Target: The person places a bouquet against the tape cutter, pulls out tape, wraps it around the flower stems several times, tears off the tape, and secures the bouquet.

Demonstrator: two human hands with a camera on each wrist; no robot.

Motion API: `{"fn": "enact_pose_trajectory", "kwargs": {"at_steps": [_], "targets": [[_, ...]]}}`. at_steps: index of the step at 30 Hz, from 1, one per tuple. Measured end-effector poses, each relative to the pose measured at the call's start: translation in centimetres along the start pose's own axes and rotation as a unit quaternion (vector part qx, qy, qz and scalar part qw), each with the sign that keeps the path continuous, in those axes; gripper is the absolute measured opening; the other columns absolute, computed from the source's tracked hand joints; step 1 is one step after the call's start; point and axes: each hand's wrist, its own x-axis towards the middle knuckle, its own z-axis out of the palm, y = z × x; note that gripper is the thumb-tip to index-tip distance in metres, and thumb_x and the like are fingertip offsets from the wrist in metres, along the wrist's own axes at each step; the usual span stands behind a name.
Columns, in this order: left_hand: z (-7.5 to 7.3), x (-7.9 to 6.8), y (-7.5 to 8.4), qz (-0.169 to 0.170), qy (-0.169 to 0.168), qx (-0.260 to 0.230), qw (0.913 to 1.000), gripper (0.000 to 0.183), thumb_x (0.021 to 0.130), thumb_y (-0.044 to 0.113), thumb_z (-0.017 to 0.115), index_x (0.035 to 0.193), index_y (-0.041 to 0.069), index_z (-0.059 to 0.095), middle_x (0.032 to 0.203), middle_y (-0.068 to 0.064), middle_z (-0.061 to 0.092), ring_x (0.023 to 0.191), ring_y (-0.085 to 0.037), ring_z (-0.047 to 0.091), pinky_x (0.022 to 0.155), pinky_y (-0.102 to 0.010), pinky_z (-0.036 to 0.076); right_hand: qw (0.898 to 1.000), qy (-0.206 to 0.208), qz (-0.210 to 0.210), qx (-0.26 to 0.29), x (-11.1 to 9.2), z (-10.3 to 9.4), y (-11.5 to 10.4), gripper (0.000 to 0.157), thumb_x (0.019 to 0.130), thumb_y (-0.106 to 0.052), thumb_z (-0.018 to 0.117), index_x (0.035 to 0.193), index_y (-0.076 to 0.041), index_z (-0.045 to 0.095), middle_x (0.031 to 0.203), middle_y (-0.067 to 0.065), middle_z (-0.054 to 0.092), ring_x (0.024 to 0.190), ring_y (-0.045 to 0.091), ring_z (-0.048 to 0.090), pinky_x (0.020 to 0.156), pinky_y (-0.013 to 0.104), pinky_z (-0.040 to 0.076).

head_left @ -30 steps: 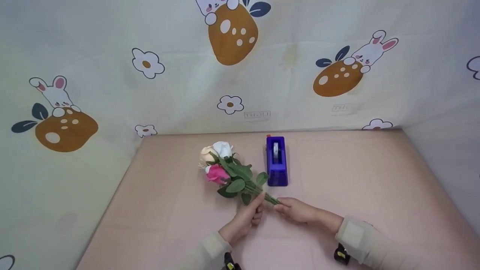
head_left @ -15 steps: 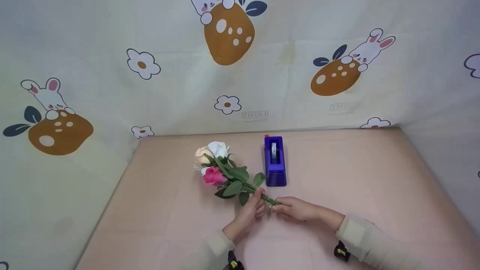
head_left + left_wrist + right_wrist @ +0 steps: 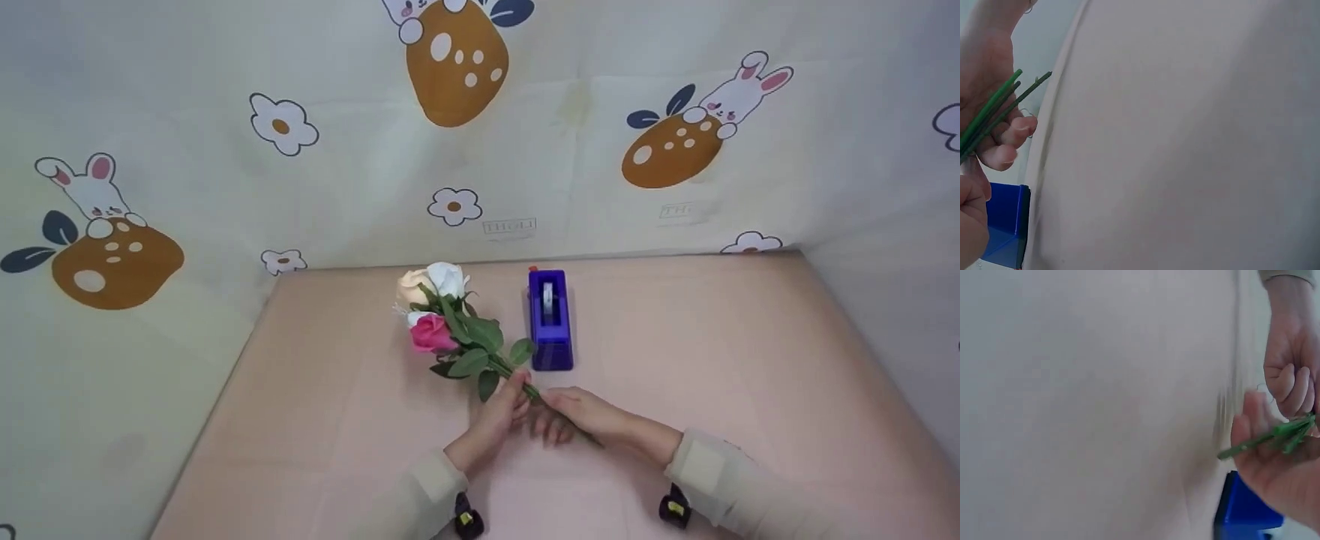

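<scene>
A bouquet of artificial roses (image 3: 484, 335), with cream, white and pink heads, slants above the table. My left hand (image 3: 495, 416) grips its green stems just below the leaves. Bare stem ends (image 3: 994, 109) stick out past that grip in the left wrist view. My right hand (image 3: 592, 412) lies around the lower stems, palm beneath them and fingers loosely spread; the right wrist view blurs those fingers. Whether the palm touches the stems I cannot tell. Just behind the stems stands a purple-blue tape dispenser (image 3: 553, 354) with a roll of tape inside.
A pinkish cloth (image 3: 697, 337) covers the table. Pale sheets printed with rabbits and flowers hang as a back wall (image 3: 570, 165) and side walls around it. A small black device (image 3: 675, 508) is strapped under each sleeved wrist.
The rose heads have risen a little toward the back. My right hand has loosened from the stem ends and spread its fingers beneath them, while the left hand keeps its hold.
</scene>
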Motion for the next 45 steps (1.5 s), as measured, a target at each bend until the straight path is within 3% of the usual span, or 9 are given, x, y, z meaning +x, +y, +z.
{"fn": "enact_pose_trajectory", "kwargs": {"at_steps": [3,6,13,22,30,33,36,40,45], "targets": [[0.0,0.0,0.0,0.004,0.001,0.009,1.0,0.06,0.097,0.048,0.031,0.126,-0.004,0.038,0.137,-0.028,0.033,0.126,-0.037,0.034,0.102,-0.046,0.032,0.987,-0.067,0.028,0.147,0.3,-0.7,0.5,0.052,0.102,-0.031,0.027,0.108,0.012,0.054,0.085,0.011,0.065,0.071,0.012,0.061,0.062,0.024,0.049],[0.1,0.2,-0.1,0.006,-0.002,0.011,0.9999,0.048,0.097,0.047,0.032,0.11,0.002,0.04,0.131,-0.026,0.045,0.12,-0.029,0.045,0.098,-0.039,0.038,0.969,-0.097,0.034,0.223,0.5,-1.3,1.0,0.04,0.1,-0.027,0.034,0.107,0.006,0.056,0.087,0.005,0.066,0.072,0.01,0.061,0.063,0.023,0.05],[-0.3,0.3,-0.2,0.011,-0.022,0.027,0.9993,0.068,0.096,0.051,0.03,0.132,-0.007,0.029,0.142,-0.029,0.025,0.129,-0.037,0.031,0.101,-0.042,0.033,0.948,-0.101,0.039,0.3,0.4,-1.9,1.3,0.022,0.097,-0.015,0.042,0.1,-0.003,0.06,0.09,0.004,0.069,0.073,0.01,0.063,0.066,0.025,0.05],[-0.7,0.3,-0.3,-0.01,-0.035,0.055,0.9978,0.078,0.094,0.058,0.026,0.142,-0.003,0.02,0.142,-0.024,0.027,0.128,-0.035,0.034,0.105,-0.046,0.027,0.94,-0.035,0.059,0.334,0.7,-1.6,0.7,0.011,0.09,-0.002,0.05,0.098,-0.002,0.058,0.089,0.007,0.068,0.082,0.018,0.065,0.078,0.03,0.051],[-0.7,0.2,-0.1,-0.02,-0.023,0.047,0.9984,0.081,0.093,0.059,0.03,0.142,-0.004,0.019,0.142,-0.025,0.028,0.127,-0.035,0.037,0.104,-0.045,0.028,0.947,0.107,0.041,0.301,0.4,0.0,0.1,0.011,0.086,0.002,0.057,0.097,0.0,0.057,0.082,0.004,0.068,0.083,0.017,0.066,0.082,0.032,0.051],[-0.6,0.1,0.0,-0.009,0.001,0.023,0.9997,0.066,0.094,0.053,0.035,0.131,-0.001,0.036,0.104,-0.02,0.062,0.098,-0.023,0.061,0.087,-0.032,0.046,0.941,0.146,0.046,0.302,0.4,0.5,-0.2,0.016,0.084,0.004,0.058,0.099,0.002,0.053,0.078,0.002,0.067,0.077,0.017,0.066,0.077,0.031,0.052],[-0.4,-0.2,0.0,0.01,0.029,-0.008,0.9995,0.05,0.096,0.045,0.038,0.116,0.0,0.045,0.058,0.001,0.041,0.055,-0.008,0.042,0.055,-0.02,0.035,0.939,0.17,0.046,0.295,0.5,0.9,-0.4,0.018,0.083,0.005,0.058,0.097,0.001,0.048,0.075,0.001,0.067,0.072,0.016,0.067,0.071,0.031,0.053],[0.2,-0.4,-0.1,0.029,0.059,-0.052,0.9964,0.043,0.096,0.035,0.046,0.116,-0.003,0.048,0.051,0.007,0.029,0.046,-0.006,0.026,0.047,-0.022,0.022,0.939,0.193,0.02,0.285,0.7,1.3,-0.5,0.025,0.082,0.011,0.056,0.084,-0.006,0.038,0.07,-0.001,0.066,0.067,0.014,0.066,0.066,0.029,0.053],[1.1,-0.7,0.2,0.014,0.093,-0.098,0.9908,0.022,0.094,0.029,0.051,0.086,0.009,0.048,0.048,0.006,0.029,0.043,-0.007,0.026,0.045,-0.022,0.023,0.943,0.225,-0.013,0.244,1.0,1.9,-0.2,0.035,0.079,0.016,0.056,0.076,-0.009,0.032,0.063,-0.006,0.062,0.061,0.009,0.059,0.062,0.026,0.05]]}}
